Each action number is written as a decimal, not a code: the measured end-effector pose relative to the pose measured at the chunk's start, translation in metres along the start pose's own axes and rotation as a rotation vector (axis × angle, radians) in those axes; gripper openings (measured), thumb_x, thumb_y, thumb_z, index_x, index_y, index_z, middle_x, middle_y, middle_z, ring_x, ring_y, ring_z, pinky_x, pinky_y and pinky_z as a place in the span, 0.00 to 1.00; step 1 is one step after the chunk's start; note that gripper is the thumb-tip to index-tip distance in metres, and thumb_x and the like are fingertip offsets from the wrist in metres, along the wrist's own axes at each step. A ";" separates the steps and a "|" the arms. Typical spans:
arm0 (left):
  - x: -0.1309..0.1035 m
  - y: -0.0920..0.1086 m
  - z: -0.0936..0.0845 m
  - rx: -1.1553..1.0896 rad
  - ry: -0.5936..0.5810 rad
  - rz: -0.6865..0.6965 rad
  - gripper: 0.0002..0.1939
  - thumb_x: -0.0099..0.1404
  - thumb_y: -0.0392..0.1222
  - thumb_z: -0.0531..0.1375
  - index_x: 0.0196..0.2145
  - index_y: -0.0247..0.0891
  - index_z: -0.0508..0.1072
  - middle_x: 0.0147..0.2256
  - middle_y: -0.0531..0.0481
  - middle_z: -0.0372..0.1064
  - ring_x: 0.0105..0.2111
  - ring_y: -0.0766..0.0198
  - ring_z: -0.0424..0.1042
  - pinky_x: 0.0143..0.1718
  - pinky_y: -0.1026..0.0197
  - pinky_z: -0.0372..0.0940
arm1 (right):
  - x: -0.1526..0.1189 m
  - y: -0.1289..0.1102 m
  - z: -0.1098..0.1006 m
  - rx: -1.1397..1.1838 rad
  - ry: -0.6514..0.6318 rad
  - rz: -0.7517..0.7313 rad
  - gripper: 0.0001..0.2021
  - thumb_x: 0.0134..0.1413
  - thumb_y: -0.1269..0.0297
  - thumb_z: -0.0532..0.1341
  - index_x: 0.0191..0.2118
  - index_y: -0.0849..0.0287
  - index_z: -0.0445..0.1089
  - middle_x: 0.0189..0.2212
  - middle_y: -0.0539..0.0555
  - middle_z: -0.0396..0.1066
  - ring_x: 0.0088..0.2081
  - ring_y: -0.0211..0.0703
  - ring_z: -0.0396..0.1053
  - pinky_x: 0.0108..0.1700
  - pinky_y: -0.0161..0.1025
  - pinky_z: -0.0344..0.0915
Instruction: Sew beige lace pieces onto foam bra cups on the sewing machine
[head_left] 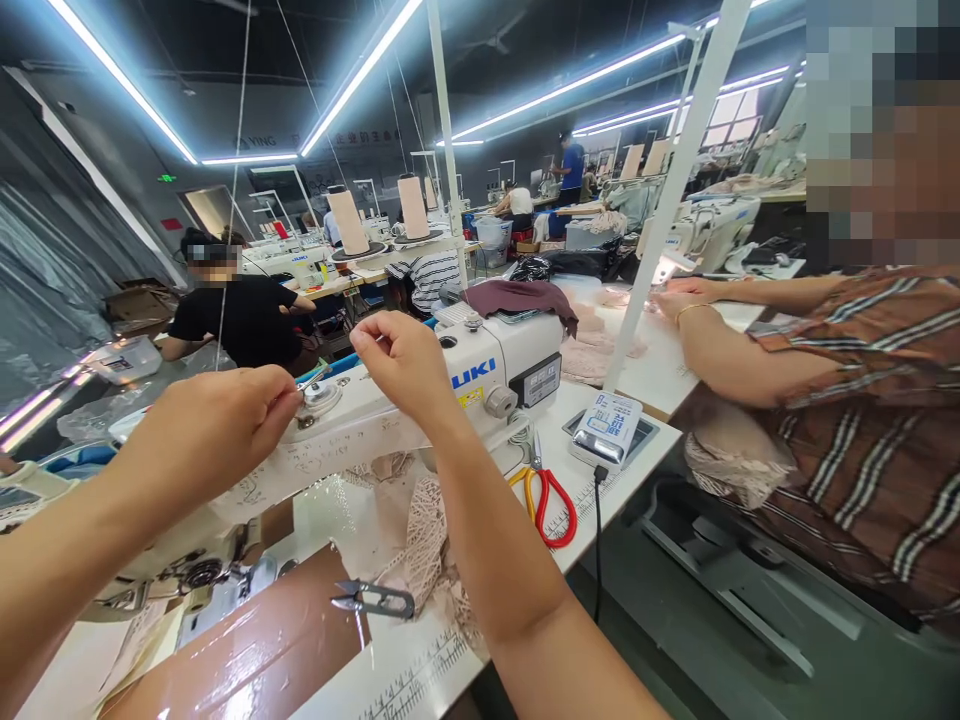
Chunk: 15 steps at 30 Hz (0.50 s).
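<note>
Both my hands are raised over the white sewing machine (352,440). My left hand (217,430) is closed in a pinch beside the round metal thread tension part (322,398) on top of the machine. My right hand (405,365) is pinched too, higher and farther right, above the machine's arm. Whatever lies between the fingertips is too fine to make out. Below the machine's arm, beige lace fabric (426,530) lies bunched on the table. Black thread snips (375,598) rest in front of it.
Scissors (553,505) with red and yellow handles and a white box-shaped device (607,430) with a cable lie at the table's right. A dark maroon cloth (521,300) covers the machine's end. Thread cones (349,222) stand behind. A co-worker's arm (727,350) is at right.
</note>
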<state>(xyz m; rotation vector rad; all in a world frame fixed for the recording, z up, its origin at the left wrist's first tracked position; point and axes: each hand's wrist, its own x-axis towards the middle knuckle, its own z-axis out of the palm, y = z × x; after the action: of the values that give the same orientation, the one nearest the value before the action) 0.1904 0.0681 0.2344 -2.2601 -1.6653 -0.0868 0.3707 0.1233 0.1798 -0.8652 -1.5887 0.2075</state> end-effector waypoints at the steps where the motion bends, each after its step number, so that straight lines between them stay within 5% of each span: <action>1: 0.003 0.001 -0.001 0.038 0.013 -0.008 0.16 0.64 0.48 0.45 0.33 0.40 0.69 0.28 0.44 0.69 0.30 0.52 0.66 0.29 0.58 0.50 | 0.000 0.000 0.000 0.002 0.002 -0.004 0.06 0.58 0.68 0.59 0.30 0.58 0.70 0.28 0.48 0.69 0.33 0.37 0.65 0.35 0.35 0.57; 5: 0.019 0.012 -0.002 0.042 0.070 0.015 0.20 0.68 0.49 0.42 0.38 0.38 0.70 0.38 0.42 0.70 0.38 0.51 0.69 0.32 0.58 0.54 | -0.001 0.001 0.000 0.003 0.012 -0.018 0.06 0.58 0.68 0.58 0.30 0.59 0.70 0.29 0.49 0.69 0.34 0.38 0.65 0.36 0.35 0.58; 9: 0.032 0.018 0.001 -0.019 -0.081 0.063 0.31 0.67 0.62 0.40 0.35 0.35 0.72 0.36 0.39 0.70 0.38 0.50 0.70 0.32 0.58 0.56 | -0.002 0.001 0.000 -0.009 0.014 -0.025 0.07 0.58 0.67 0.57 0.30 0.59 0.70 0.29 0.49 0.69 0.33 0.38 0.65 0.36 0.35 0.58; 12: 0.035 0.019 0.005 -0.054 -0.099 0.019 0.37 0.56 0.73 0.48 0.38 0.34 0.72 0.35 0.39 0.71 0.35 0.48 0.70 0.29 0.57 0.58 | -0.001 0.003 0.002 -0.016 0.011 -0.035 0.07 0.59 0.65 0.57 0.31 0.59 0.70 0.30 0.49 0.69 0.34 0.38 0.65 0.36 0.34 0.58; 15: 0.034 0.021 0.008 -0.112 0.001 0.077 0.33 0.52 0.69 0.57 0.38 0.34 0.72 0.37 0.41 0.71 0.37 0.49 0.71 0.33 0.56 0.61 | 0.000 0.006 0.004 -0.023 0.021 -0.070 0.08 0.58 0.66 0.57 0.31 0.60 0.70 0.29 0.49 0.69 0.34 0.38 0.66 0.37 0.35 0.59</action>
<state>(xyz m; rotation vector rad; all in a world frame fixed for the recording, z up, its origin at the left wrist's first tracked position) 0.2195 0.0965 0.2303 -2.4030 -1.6085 -0.1669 0.3698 0.1284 0.1752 -0.8253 -1.6017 0.1306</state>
